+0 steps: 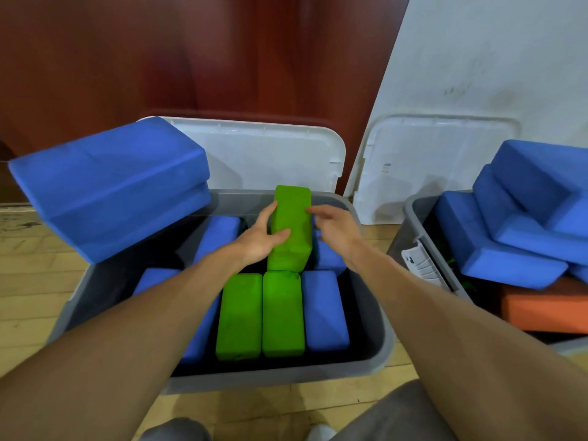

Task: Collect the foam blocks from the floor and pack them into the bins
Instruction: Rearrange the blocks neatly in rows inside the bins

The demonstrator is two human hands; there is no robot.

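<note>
I hold the green block (291,224) upright over the middle of the grey bin (375,345), with its lower end down among the blocks packed there. My left hand (261,241) grips it, thumb across the near face and fingers round the left side. My right hand (339,232) is at the right edge with fingers loosely bent; I cannot tell whether it presses or only touches.

I judge the block to be light and springy, with a matt skin that will not slip. A squeeze on the two long sides should be enough, and it can be pushed into a tight gap without harm.

Two green blocks (241,316) and a blue block (323,310) lie side by side in the near row. My left forearm covers the blocks on that side. The slot under the held block is dark, so I cannot see how much room is left. The second bin (413,214) is cut off at the right.
</note>
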